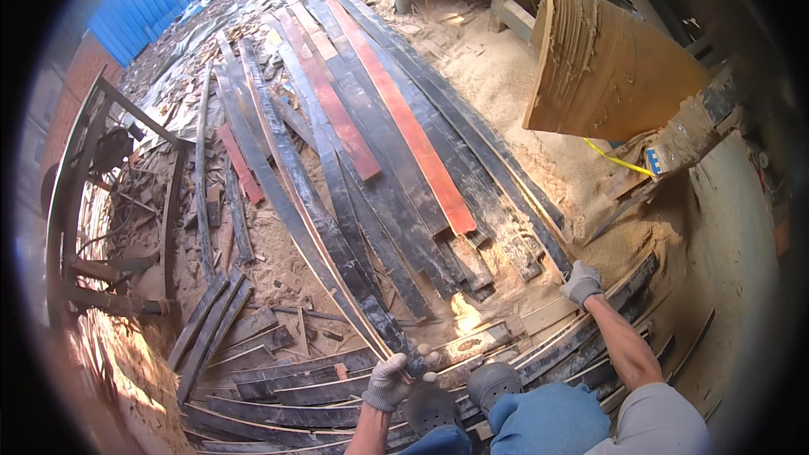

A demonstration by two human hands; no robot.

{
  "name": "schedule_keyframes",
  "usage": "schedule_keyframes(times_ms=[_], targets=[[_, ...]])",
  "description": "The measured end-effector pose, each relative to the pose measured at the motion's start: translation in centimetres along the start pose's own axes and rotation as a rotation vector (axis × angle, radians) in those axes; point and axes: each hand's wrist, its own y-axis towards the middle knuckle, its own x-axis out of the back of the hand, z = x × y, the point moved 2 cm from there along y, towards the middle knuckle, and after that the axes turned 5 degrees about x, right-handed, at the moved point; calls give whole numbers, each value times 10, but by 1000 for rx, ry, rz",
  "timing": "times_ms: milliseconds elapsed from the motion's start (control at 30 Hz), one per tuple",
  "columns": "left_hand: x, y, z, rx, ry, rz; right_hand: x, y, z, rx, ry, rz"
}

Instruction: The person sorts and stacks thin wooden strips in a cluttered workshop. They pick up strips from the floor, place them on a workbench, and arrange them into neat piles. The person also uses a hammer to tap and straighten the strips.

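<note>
long strips held by their ends

the left hand (389,382) grasps the near end of a long black strip (326,233); the right hand (581,282) grips another dark strip (552,250). both stretch away among stacked boards (398,173), probably stiff yet whippy, best taken near the ends.

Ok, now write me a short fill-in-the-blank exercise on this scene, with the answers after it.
1. The left hand, gripping a long dark strip, wears a grey ____.
2. The corrugated sheet at the upper left is coloured ____.
3. Compared with the right hand, the left is ____ to the picture's lower edge.

Missing words: glove; blue; nearer.
</note>
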Motion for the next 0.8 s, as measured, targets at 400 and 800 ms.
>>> schedule_keyframes(times_ms=[400,800], targets=[[-1,10,12,6,15,-129,72,-121,174,751,943,122],[24,-17,26,-35,91,-281,25,-214,200,463,1397,492]])
